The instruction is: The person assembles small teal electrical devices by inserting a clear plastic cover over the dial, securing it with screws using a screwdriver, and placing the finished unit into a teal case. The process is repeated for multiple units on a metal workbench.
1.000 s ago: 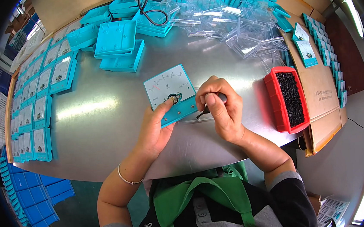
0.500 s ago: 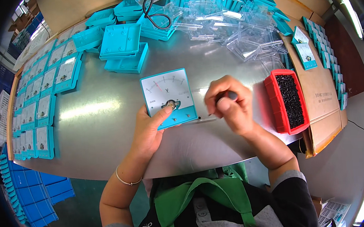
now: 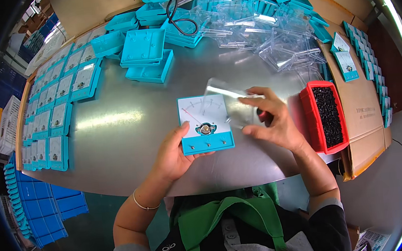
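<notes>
My left hand (image 3: 173, 152) grips a square panel voltmeter (image 3: 206, 144) by its left and lower edge, face up over the metal table. The meter has a turquoise base, a white dial, a red needle and a round metal movement in the middle. Above its right side my right hand (image 3: 277, 120) holds a clear plastic cover (image 3: 219, 93), tilted and partly over the dial. A dark and red tool handle (image 3: 264, 116) sits in the palm of the same hand; its far end is hidden.
A red bin (image 3: 310, 120) of small black parts stands at right beside cardboard (image 3: 364, 111). Loose clear covers (image 3: 285, 46) and turquoise housings (image 3: 144, 47) are piled at the back. Rows of meters (image 3: 59, 116) stand at left. A black cable (image 3: 170, 13) hangs down.
A clear cover has come into my right hand, which held only the tool before. The meter is turned squarer to me, and my left thumb has left the dial for the edge.
</notes>
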Available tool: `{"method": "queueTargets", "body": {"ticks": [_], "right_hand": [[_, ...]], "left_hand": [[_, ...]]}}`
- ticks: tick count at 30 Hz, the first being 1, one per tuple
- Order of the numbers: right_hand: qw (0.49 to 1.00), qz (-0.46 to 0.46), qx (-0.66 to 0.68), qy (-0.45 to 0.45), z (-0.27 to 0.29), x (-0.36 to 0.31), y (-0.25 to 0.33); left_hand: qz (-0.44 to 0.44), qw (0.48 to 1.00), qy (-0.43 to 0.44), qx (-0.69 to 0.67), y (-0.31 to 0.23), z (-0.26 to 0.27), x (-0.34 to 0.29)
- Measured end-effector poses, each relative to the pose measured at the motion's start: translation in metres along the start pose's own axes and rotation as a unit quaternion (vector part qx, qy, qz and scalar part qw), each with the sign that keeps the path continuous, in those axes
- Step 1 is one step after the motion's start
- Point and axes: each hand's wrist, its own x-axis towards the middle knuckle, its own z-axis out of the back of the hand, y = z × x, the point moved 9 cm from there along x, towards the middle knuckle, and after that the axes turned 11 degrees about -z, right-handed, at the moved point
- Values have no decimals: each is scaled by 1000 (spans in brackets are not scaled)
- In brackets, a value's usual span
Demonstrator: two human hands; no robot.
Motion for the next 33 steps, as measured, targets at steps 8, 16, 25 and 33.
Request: {"method": "queueTargets", "body": {"ticks": [8, 16, 25, 33], "right_hand": [[997, 25, 11, 65, -28, 9, 10], [995, 29, 16, 98, -36, 9, 5], [984, 65, -134, 93, -39, -5, 25], [950, -178, 248, 57, -34, -19, -18]], "left_hand": [[33, 997, 40, -53, 15, -1, 3], [47, 996, 49, -62, 21, 5, 0], [-39, 978, 78, 191, 13, -4, -7], [-95, 986, 60, 127, -5, -23, -13]]}}
